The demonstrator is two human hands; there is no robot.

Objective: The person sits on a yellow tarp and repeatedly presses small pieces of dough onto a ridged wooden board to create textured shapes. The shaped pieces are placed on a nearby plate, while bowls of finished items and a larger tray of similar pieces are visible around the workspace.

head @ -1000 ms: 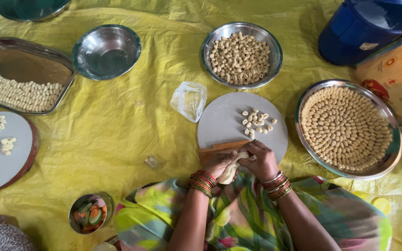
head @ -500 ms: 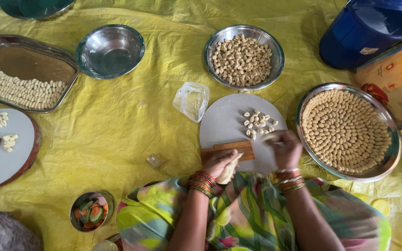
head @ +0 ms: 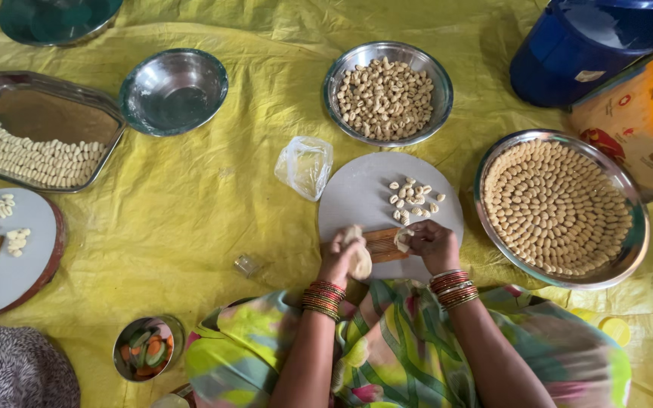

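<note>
Head view: right hand [head: 434, 245] presses dough [head: 402, 239] on comb [head: 384, 244]

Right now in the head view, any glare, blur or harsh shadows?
Head view: even, soft light with no hard shadows; mild glare on the empty round steel bowl and the rim of the large round steel tray of shaped pieces; the small ridged wooden board is sharp; slight softness at the bottom edge, on the patterned green cloth.
</note>
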